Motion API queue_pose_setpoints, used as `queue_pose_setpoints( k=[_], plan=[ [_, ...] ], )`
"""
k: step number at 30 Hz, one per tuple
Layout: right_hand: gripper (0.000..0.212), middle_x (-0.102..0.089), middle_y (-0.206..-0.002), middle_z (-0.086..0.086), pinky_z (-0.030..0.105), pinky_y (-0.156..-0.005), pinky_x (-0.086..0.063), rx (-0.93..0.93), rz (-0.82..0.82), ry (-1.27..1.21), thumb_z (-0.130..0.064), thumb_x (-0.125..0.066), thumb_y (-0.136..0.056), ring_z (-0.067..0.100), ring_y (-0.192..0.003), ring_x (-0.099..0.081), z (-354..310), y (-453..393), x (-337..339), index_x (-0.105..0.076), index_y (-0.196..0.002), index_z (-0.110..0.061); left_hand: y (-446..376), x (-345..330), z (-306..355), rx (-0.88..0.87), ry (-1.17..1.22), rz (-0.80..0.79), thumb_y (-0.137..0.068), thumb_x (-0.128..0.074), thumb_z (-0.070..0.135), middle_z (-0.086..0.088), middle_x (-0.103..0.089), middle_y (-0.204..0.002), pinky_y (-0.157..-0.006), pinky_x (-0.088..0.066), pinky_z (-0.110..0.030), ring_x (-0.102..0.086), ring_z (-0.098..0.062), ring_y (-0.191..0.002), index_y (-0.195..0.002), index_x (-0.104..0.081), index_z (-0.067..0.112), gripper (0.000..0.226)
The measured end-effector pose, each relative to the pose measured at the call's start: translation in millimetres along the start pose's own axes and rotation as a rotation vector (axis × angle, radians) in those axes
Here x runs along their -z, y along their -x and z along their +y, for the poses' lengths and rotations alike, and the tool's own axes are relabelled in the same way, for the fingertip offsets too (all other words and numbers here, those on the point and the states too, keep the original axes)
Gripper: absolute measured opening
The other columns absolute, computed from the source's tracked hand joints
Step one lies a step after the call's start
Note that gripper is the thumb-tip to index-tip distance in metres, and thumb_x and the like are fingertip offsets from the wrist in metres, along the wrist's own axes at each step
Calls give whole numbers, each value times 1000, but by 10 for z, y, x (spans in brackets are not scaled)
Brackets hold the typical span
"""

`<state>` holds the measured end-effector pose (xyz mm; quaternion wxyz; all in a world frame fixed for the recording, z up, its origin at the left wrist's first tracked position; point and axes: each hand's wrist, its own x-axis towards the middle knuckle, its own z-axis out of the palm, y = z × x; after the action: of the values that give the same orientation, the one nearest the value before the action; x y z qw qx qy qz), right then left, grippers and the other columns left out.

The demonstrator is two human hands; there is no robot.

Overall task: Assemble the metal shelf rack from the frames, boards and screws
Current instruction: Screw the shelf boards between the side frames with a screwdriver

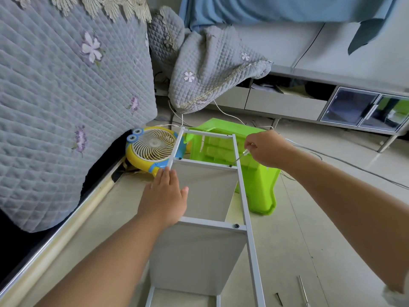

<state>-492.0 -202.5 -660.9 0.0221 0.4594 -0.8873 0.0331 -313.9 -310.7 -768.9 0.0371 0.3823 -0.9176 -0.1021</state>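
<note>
The grey metal shelf rack (244, 196) lies on its side in front of me, with pale boards (199, 255) standing between its frames. My left hand (164, 196) rests flat on the left upright, fingers straight. My right hand (266, 147) grips a small screwdriver (240, 157) whose tip sits on a black screw (230, 165) at the right end of a crossbar. Another black screw (236, 226) shows on the nearer crossbar, and one (180, 158) at the far left joint.
A green plastic stool (259, 185) lies behind and right of the rack. A yellow and blue fan (152, 149) sits by the sofa's quilted cover (66, 107). White cables (332, 158) cross the floor. A loose black screw (279, 299) and a metal rod (302, 291) lie at lower right.
</note>
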Motion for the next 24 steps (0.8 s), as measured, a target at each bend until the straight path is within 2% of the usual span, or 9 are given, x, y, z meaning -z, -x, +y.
queue_pose_setpoints(
  k=[6,9,11,13,15,17,19,22,24],
  plan=[
    [27,-62,-103,15,27,-68,-37,0,-62,61,-4,-36,-90,23,-81,-46,-82,-96,33,-61,-101,-3,-9,-22,1,-8,2,27,-100,-24,36,-11,-3,-156,-115,-16,-33,0,-21,-145,-147,-6,3,60],
    [23,-55,-83,13,27,-64,-36,-1,-105,160,-5,-33,-92,23,-79,-43,-188,-197,79,-53,-81,-2,7,-12,18,-10,-5,14,-100,-23,37,-11,-1,-157,-115,-15,-33,0,-21,-145,-147,-5,4,61],
    [24,-48,-78,8,29,-66,-40,-8,-131,196,-9,-32,-95,24,-78,-45,-264,-271,142,-48,-79,-5,13,-6,29,-9,-13,7,-100,-22,37,-11,0,-157,-115,-13,-32,1,-21,-145,-147,-4,4,61],
    [26,-50,-74,8,30,-67,-45,-33,-192,180,-12,-31,-97,24,-68,-49,-325,-356,204,-50,-82,-3,19,1,30,-5,-13,-11,-100,-20,37,-11,3,-157,-116,-11,-32,3,-20,-145,-148,-2,4,61],
    [22,-51,-72,9,27,-57,-45,-96,-266,59,-14,-32,-97,20,-60,-50,-357,-457,231,-50,-98,-1,25,10,29,1,-12,-31,-100,-19,37,-11,5,-157,-116,-10,-32,5,-20,-145,-148,0,5,61],
    [33,-50,-87,15,30,-56,-47,-135,-326,-79,-15,-31,-97,23,-70,-52,-392,-504,261,-35,-127,-4,27,15,34,0,-16,-37,-100,-19,37,-10,6,-157,-116,-10,-32,5,-20,-145,-148,1,4,60],
    [37,-48,-89,17,28,-51,-49,-151,-363,-119,-10,-30,-97,24,-70,-53,-399,-521,304,-29,-133,0,28,14,29,-4,-21,-36,-100,-19,37,-11,5,-157,-117,-9,-32,5,-20,-145,-148,1,4,60],
    [17,-49,-72,13,21,-38,-47,-129,-373,-51,0,-31,-95,21,-53,-52,-323,-507,361,-45,-103,0,22,0,15,-6,-18,-37,-100,-18,36,-11,6,-156,-117,-8,-31,6,-20,-145,-148,1,4,61],
    [26,-50,-60,11,23,-40,-46,-79,-325,20,-4,-32,-96,20,-45,-49,-255,-493,375,-46,-75,0,20,-4,13,-13,-19,-32,-100,-19,36,-12,5,-156,-118,-6,-31,5,-21,-145,-148,1,3,61]
  ],
)
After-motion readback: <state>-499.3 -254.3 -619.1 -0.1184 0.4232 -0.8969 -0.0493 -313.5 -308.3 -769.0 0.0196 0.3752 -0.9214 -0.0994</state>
